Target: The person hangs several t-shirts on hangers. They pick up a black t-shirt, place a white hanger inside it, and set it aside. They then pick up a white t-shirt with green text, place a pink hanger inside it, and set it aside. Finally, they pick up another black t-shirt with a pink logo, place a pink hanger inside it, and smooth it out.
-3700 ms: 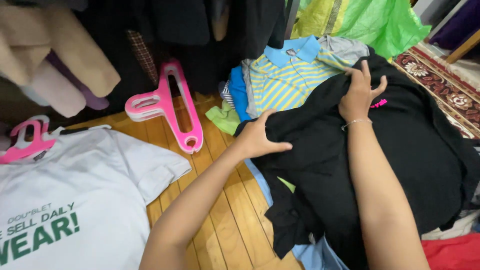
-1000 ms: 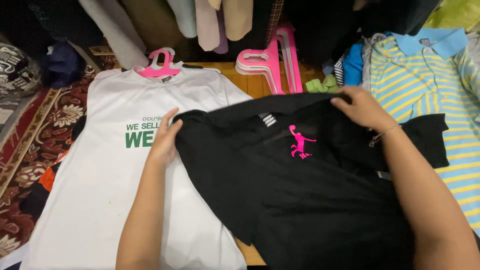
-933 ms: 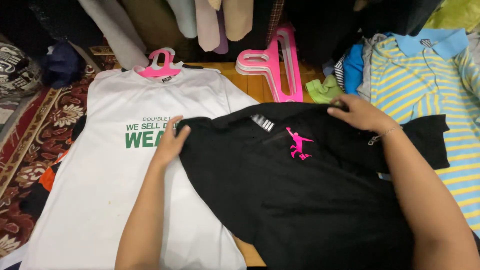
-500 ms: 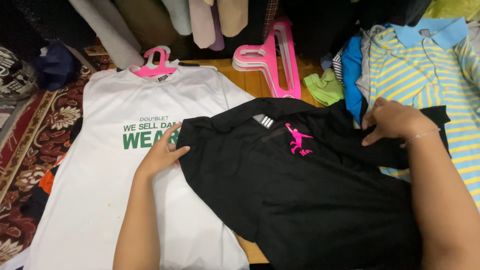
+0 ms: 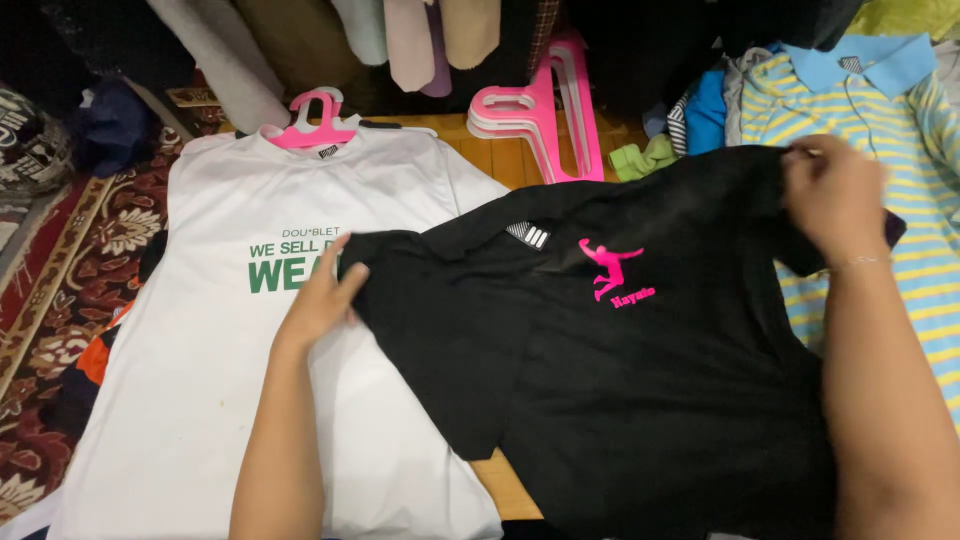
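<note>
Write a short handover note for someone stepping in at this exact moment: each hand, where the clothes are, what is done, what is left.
Left hand: grip on the black T-shirt's left sleeve edge, over the white T-shirt.
Right hand: grip on the black shirt's other shoulder, over the striped polo.
Done: black shirt spread front-up, part on the white one, which lies flat on a pink hanger.
Left: black shirt has no hanger; spare pink hangers lie above it.

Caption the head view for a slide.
Left hand and right hand grip a black cotton T-shirt overlapping a white printed T-shirt.
</note>
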